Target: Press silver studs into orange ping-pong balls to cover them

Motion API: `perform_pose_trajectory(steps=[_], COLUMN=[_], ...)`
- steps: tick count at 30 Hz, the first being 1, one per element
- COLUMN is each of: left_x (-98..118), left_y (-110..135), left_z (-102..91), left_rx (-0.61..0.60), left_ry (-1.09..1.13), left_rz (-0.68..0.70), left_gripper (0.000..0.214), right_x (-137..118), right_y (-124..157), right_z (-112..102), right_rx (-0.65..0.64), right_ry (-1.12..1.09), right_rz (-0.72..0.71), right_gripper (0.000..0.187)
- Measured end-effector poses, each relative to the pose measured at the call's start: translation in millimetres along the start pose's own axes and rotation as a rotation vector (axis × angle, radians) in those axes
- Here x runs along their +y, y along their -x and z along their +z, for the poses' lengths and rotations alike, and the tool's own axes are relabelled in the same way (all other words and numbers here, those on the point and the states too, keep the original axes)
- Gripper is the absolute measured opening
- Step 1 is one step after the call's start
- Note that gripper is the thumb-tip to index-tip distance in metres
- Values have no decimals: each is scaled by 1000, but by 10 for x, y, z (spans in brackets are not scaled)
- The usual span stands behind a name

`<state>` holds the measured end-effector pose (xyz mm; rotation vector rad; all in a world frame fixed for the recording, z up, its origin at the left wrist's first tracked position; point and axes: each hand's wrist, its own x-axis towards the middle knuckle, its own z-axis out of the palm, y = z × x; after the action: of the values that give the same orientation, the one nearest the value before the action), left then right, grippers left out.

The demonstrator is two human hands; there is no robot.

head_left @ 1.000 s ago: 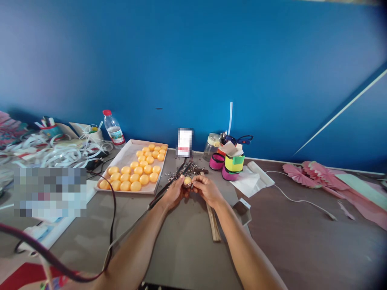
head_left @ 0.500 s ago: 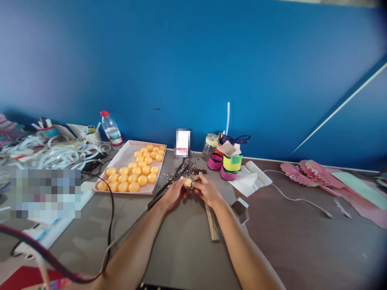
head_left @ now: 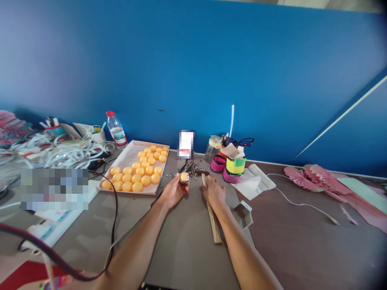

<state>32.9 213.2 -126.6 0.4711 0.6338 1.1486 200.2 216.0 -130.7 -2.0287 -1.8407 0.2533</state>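
My left hand (head_left: 174, 194) is closed around a small yellow ball (head_left: 184, 177) with shiny silver bits along its edge, held up over the table. To its right, my right hand (head_left: 214, 191) rests low over a wooden stick (head_left: 215, 230), fingers apart and pointing down at the tabletop. The thumb lies across or beside the stick; whether it grips is unclear. Just beyond both hands, small silver studs (head_left: 197, 169) are scattered in a loose pile. On the left, a white tray (head_left: 127, 155) carries several round yellow balls (head_left: 137, 187) like the held one.
A bottle with a red cap (head_left: 116, 131) stands behind the tray. Tangled white strips (head_left: 72, 147) and dark cables (head_left: 114, 225) lie left. Right of the studs are a glass jar (head_left: 212, 147), a yellow-green holder (head_left: 235, 166), a small box (head_left: 243, 214) and pink pleated paper (head_left: 314, 179).
My right hand has let go of the yellow ball and moved right, down to the wooden stick. My left hand keeps the ball. The view has shifted slightly.
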Motion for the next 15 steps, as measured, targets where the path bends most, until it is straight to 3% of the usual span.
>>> perform_pose_trajectory(steps=[4,8,11,15], left_x=[11,14,23,39], left_y=[-14,-29,-39,-40], left_z=[-31,-52,-57,-47], left_rx=[27,45,63,80], left_ry=[34,63,86,94], left_rz=[9,15,16,43], left_gripper=[29,30,31,35], right_x=[79,135,91,-53], right_y=[-89,-170,-152,-47], right_z=[30,9,-57,-131], right_rx=[-74,-21,-68,-211], right_ry=[-88,-568,-976,-1125], right_rz=[56,13,-101,-178], right_gripper=[34,20,21,25])
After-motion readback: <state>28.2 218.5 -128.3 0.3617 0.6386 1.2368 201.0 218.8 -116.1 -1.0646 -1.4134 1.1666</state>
